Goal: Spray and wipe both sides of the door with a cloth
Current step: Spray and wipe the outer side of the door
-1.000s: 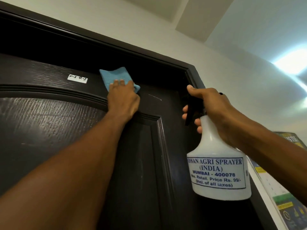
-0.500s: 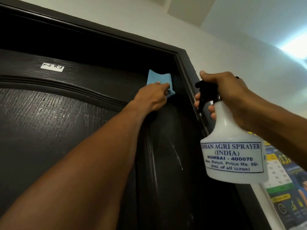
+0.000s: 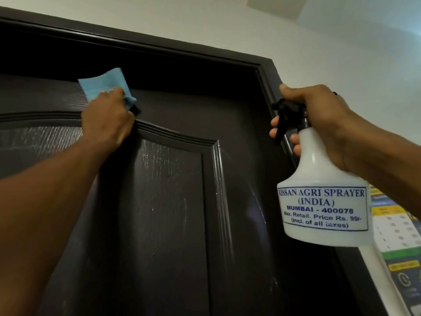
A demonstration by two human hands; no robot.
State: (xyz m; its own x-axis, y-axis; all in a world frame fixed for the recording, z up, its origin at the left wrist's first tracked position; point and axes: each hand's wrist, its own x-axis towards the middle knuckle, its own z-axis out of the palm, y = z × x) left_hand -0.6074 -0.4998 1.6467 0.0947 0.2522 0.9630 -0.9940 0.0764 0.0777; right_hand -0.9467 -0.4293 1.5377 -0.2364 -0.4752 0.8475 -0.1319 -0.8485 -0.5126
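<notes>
Left hand (image 3: 109,119): laid back-up on the door (image 3: 170,201), fingers stretched over the lower half of a light blue cloth (image 3: 102,86) and pressing it flat to the dark wood; the thumb is hidden, so whether it pinches the cloth cannot be told. The upper half of the cloth sticks out above the fingertips, and a small fold shows at the hand's right edge. The heel of the hand sits on the curved raised moulding (image 3: 182,137) that borders the door's sunken panel. Below and right of this hand the panel carries pale streaks and a wet sheen. Right hand (image 3: 319,119): wrapped round the neck of a white spray bottle (image 3: 323,179), thumb (image 3: 287,90) over the top of the black spray head, fingers (image 3: 274,133) curled round the front at the black trigger (image 3: 281,124); how far the trigger is pulled cannot be told. The bottle hangs upright below the fist, held off the door, its nozzle pointing left toward the wood. A white label (image 3: 322,208) with blue print, reading "KISSAN AGRI SPRAYER (INDIA)", faces the camera below the grip. The dark door frame (image 3: 266,74) runs just behind the fingers of this hand. The white wall (image 3: 227,26) lies above both hands. A printed poster (image 3: 396,236) hangs behind the right forearm, beside the bottle's base.
</notes>
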